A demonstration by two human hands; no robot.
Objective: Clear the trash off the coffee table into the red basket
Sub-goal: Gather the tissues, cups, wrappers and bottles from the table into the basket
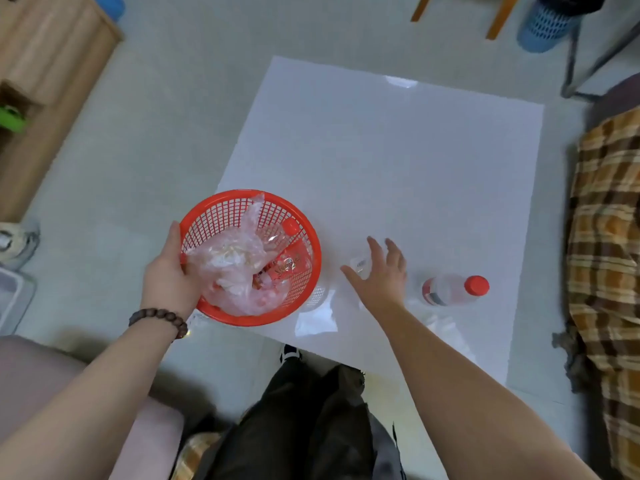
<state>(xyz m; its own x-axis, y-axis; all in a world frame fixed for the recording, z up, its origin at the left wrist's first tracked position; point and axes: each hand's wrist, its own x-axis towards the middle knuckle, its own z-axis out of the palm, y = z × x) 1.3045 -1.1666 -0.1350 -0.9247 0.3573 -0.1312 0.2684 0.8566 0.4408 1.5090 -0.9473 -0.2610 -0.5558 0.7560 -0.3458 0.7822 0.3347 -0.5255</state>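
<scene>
My left hand [169, 275] grips the left rim of the red mesh basket [235, 204], which sits at the near left corner of the white coffee table [398, 161]. Inside it lie a crumpled clear plastic bag [232, 265], a red-capped bottle [289, 226] and wrappers. My right hand [379, 271] hovers open, fingers spread, over a small clear plastic cup [358, 266] on the table. A clear bottle with a red cap [453, 289] lies on its side just right of that hand. Another clear cup [317, 296] stands partly hidden behind the basket.
A plaid blanket [606, 237] covers a seat to the right. A wooden cabinet [45, 84] stands at the far left, a blue mesh bin [543, 26] at the back right. My dark trouser legs [311, 420] are below the table's near edge.
</scene>
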